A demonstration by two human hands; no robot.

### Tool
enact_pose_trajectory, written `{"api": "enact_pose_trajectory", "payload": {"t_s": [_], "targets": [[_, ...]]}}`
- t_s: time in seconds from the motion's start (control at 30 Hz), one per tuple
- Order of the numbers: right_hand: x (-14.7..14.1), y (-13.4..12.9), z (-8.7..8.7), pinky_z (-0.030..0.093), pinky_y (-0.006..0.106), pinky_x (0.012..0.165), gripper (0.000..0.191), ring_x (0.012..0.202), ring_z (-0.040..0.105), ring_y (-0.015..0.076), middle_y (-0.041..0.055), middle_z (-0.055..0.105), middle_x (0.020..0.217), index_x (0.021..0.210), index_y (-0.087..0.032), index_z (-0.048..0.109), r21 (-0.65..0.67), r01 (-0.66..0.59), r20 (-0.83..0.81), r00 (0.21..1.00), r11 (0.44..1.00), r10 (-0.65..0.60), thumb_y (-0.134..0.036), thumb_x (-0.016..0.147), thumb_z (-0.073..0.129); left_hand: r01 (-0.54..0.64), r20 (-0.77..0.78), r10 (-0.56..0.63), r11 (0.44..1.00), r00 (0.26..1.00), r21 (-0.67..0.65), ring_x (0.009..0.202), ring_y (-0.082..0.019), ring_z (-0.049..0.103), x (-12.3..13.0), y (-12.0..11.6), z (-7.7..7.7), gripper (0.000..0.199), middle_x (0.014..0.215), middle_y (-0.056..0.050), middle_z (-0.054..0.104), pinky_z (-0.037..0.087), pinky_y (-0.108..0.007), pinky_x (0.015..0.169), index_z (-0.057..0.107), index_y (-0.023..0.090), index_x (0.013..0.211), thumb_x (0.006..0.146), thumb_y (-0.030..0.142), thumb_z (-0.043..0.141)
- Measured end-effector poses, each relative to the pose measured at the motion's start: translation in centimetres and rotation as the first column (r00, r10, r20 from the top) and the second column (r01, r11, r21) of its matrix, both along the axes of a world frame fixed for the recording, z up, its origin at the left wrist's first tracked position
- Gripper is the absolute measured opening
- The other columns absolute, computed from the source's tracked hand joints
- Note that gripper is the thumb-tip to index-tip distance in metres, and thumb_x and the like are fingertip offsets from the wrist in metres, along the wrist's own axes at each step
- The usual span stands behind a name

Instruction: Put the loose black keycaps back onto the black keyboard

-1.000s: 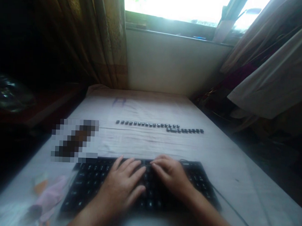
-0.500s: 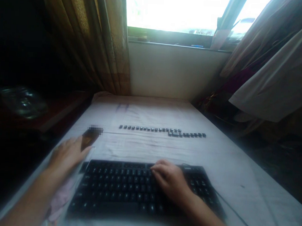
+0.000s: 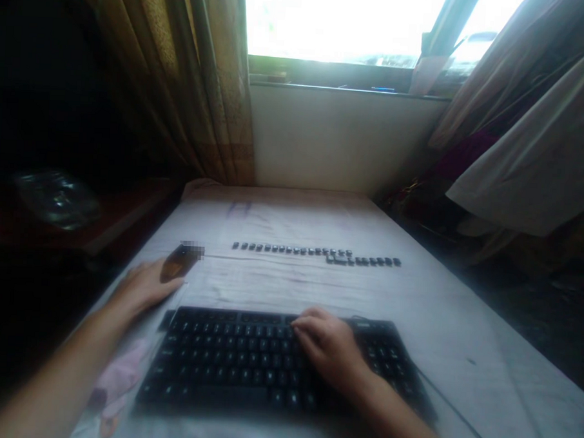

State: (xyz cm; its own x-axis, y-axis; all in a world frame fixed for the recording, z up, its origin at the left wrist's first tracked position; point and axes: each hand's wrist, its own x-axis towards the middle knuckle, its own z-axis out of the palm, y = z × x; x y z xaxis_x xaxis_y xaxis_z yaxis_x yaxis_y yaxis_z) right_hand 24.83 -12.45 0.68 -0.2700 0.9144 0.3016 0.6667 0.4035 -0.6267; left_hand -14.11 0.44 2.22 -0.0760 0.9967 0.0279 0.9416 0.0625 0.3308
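My left hand (image 3: 141, 287) is half open at the dark object (image 3: 178, 264); whether it grips, I cannot tell. My right hand (image 3: 328, 343) has bent fingers over the keyboard (image 3: 237, 357), hold unclear. This keyboard lies flat on pale cloth (image 3: 265, 282), seems light, stiff, best taken by both short edges.

right fingertips' grip unclear, phone-like object (image 3: 178, 263) partly pixelated, keyboard (image 3: 232, 358) legends blurred, both forearms cut off
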Motion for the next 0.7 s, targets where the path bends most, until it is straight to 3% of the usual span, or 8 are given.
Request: {"api": "enact_pose_trajectory", "payload": {"t_s": [0.17, 0.33, 0.53, 0.63, 0.7], "targets": [[0.0, 0.0, 0.0, 0.053, 0.027, 0.070, 0.019, 0.078, 0.067, 0.0168, 0.0055, 0.071, 0.086, 0.084, -0.021, 0.074, 0.025, 0.002, -0.001, 1.000, 1.000, -0.002, -0.017, 0.087, 0.055, -0.041, -0.079, 0.039, 0.999, 0.996, -0.021, 0.105, -0.047, 0.061, 0.4, 0.0, 0.3, 0.062, 0.112, -0.020, 0.067, 0.048, -0.048, 0.080, 0.065, 0.020, 0.115, 0.067, 0.059, 0.066], [0.0, 0.0, 0.0, 0.053, 0.027, 0.069, 0.019, 0.077, 0.067, 0.0168, 0.0052, 0.071, 0.085, 0.084, -0.021, 0.073, 0.043, -0.004, -0.002, 1.000, 0.999, 0.004, -0.015, 0.087, 0.056, -0.043, -0.024, 0.042, 0.999, 0.999, -0.026, 0.108, -0.044, 0.061, 0.7, 0.2, 0.5, 0.055, 0.110, -0.017, 0.069, 0.047, -0.045, 0.085, 0.066, 0.022, 0.108, 0.064, 0.054, 0.069], [0.0, 0.0, -0.1, 0.053, 0.027, 0.072, 0.019, 0.080, 0.067, 0.0176, 0.0058, 0.071, 0.087, 0.085, -0.021, 0.073, 0.026, -0.003, 0.003, 1.000, 1.000, 0.003, -0.015, 0.087, 0.055, -0.123, 0.226, 0.133, 0.991, 0.965, -0.055, 0.117, -0.041, 0.057, 0.7, 0.2, 1.3, 0.063, 0.117, -0.015, 0.067, 0.047, -0.045, 0.093, 0.060, 0.016, 0.116, 0.064, 0.049, 0.072], [0.0, 0.0, -0.1, 0.052, 0.028, 0.071, 0.019, 0.080, 0.067, 0.0179, 0.0063, 0.070, 0.087, 0.084, -0.020, 0.073, 0.019, 0.000, 0.007, 1.000, 1.000, 0.000, -0.016, 0.087, 0.055, -0.159, 0.412, 0.187, 0.982, 0.892, -0.102, 0.116, -0.037, 0.059, 0.7, -0.4, 2.4, 0.063, 0.116, -0.014, 0.068, 0.050, -0.043, 0.091, 0.058, 0.013, 0.118, 0.071, 0.054, 0.066], [0.0, 0.0, -0.1, 0.052, 0.027, 0.070, 0.019, 0.079, 0.067, 0.0175, 0.0056, 0.070, 0.087, 0.084, -0.021, 0.073, 0.019, 0.000, 0.012, 1.000, 1.000, 0.000, -0.016, 0.087, 0.055, -0.158, 0.539, 0.214, 0.976, 0.815, -0.150, 0.104, -0.034, 0.065, 1.0, -1.1, 3.3, 0.058, 0.104, -0.013, 0.071, 0.055, -0.042, 0.083, 0.061, 0.014, 0.113, 0.076, 0.058, 0.059]]}}
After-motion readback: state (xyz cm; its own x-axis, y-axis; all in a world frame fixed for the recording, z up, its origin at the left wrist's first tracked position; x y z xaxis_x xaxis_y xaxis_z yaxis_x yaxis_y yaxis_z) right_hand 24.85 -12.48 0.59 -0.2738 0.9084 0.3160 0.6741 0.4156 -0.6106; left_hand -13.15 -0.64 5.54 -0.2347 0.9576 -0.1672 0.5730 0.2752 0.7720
